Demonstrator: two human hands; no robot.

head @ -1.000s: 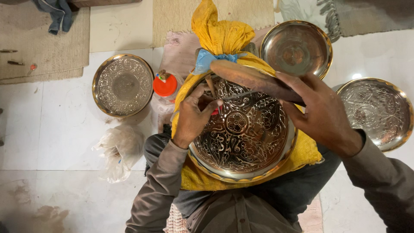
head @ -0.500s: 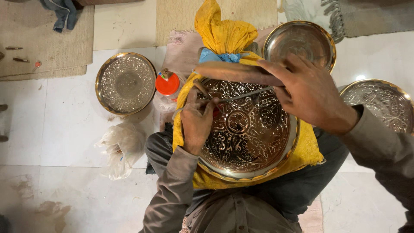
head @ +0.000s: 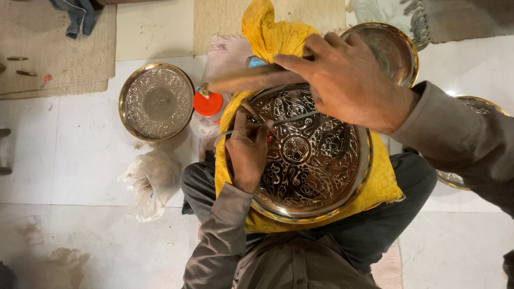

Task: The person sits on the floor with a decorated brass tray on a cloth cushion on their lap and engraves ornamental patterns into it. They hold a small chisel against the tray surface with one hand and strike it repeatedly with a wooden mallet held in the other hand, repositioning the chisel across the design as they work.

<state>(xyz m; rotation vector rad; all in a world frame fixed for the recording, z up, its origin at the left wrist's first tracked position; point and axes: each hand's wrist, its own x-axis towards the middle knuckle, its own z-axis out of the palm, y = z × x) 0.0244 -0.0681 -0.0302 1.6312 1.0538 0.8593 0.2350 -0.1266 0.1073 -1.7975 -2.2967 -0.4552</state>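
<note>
Now your left hand (head: 247, 152) pinches a thin chisel (head: 251, 111) upright on the plate (head: 316, 160), tip down at its left part, butt pointing far. Your right hand (head: 348, 80) is clenched round a wooden mallet (head: 241, 80), lying crosswise, left to right, its head just above and far of the chisel butt. Plate rests on the yellow cushion (head: 267, 32) in your lap.

The left hand (head: 247, 152) lies low and close to the body, knuckles up, fingers pinched in a tight grip at their tips, the grey-sleeved forearm running back from it. The right hand (head: 348, 80) hovers raised above that grip, fingers curled shut, wrist bent, its sleeved arm stretching away to the right.
</note>
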